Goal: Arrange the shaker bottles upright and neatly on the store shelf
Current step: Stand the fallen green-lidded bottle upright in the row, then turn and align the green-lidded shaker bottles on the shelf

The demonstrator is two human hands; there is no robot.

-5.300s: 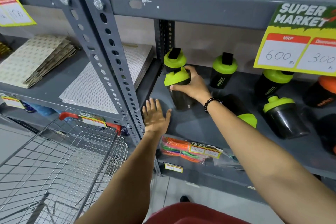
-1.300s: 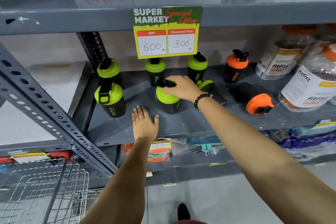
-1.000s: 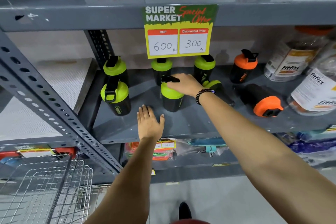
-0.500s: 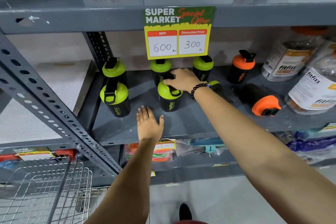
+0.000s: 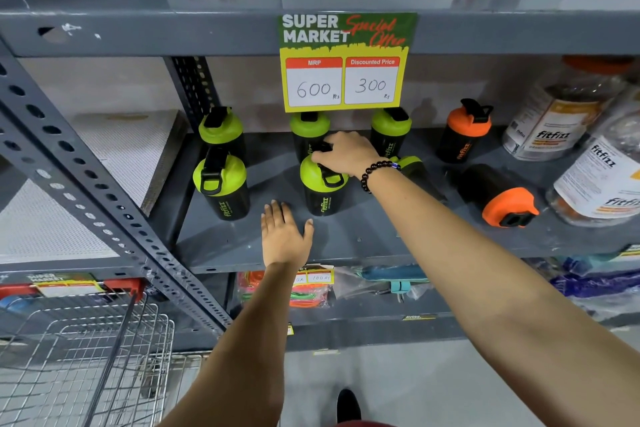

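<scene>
Black shaker bottles stand on the grey shelf (image 5: 363, 246). My right hand (image 5: 346, 153) grips the green lid of the upright front-middle bottle (image 5: 320, 192). My left hand (image 5: 284, 234) lies flat and open on the shelf just in front of it. Two green-lidded bottles stand at the left, front (image 5: 221, 185) and back (image 5: 221, 130). Behind stand two more green ones (image 5: 308, 126) (image 5: 391, 130) and an orange-lidded one (image 5: 464, 133). A green-lidded bottle (image 5: 410, 166) lies on its side behind my right wrist, mostly hidden. An orange-lidded bottle (image 5: 498, 196) lies on its side to the right.
Large fitfizz jars (image 5: 595, 177) crowd the shelf's right end. A yellow price sign (image 5: 344, 62) hangs from the upper shelf edge. A slanted perforated upright (image 5: 104, 194) crosses the left side. A wire shopping cart (image 5: 86, 357) stands at lower left. Packets fill the lower shelf.
My right hand has set the front-middle green bottle upright and turned it, so its logo now faces forward. The left hand has stayed flat on the shelf.
</scene>
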